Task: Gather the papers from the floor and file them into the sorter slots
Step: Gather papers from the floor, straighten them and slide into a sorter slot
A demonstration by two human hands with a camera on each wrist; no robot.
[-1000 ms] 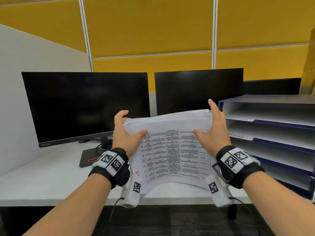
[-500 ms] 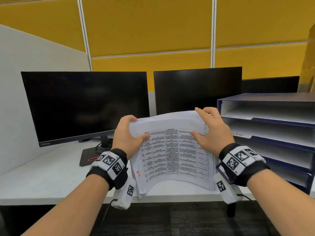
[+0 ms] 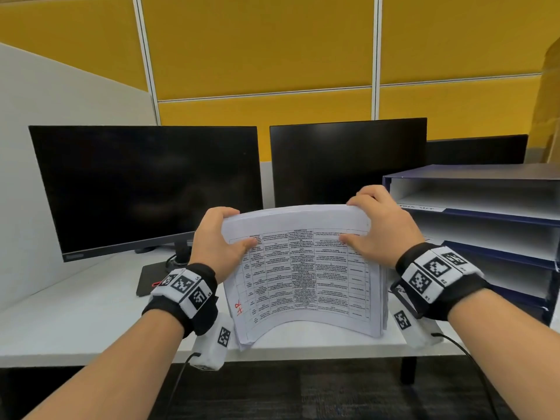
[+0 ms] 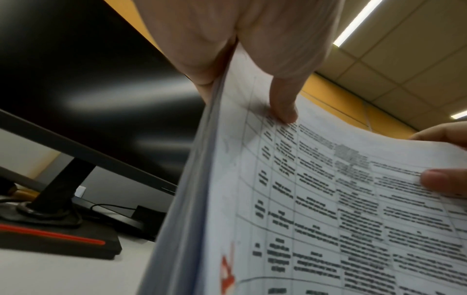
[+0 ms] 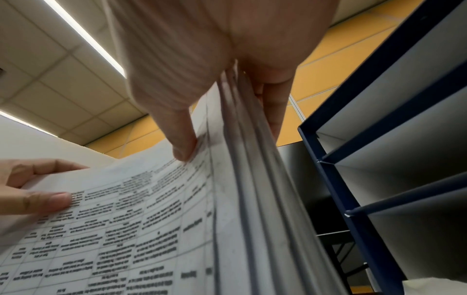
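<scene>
The stack of papers (image 3: pixel 306 271) stands on its lower edge on the surface (image 3: pixel 75 322), near the front edge, bowed toward the viewer. The left hand (image 3: pixel 212 241) is on its left side, the right hand (image 3: pixel 378 225) on its right, thumbs in front, fingers (image 3: pixel 363 195) over the top edge. Behind the stack, two monitors (image 3: pixel 145 189) sit side by side, with a third behind the sorter. The sorter (image 3: pixel 472 213) sits at the right of the surface, just beside the right hand, slots stacked one above another, openings facing left and forward.
</scene>
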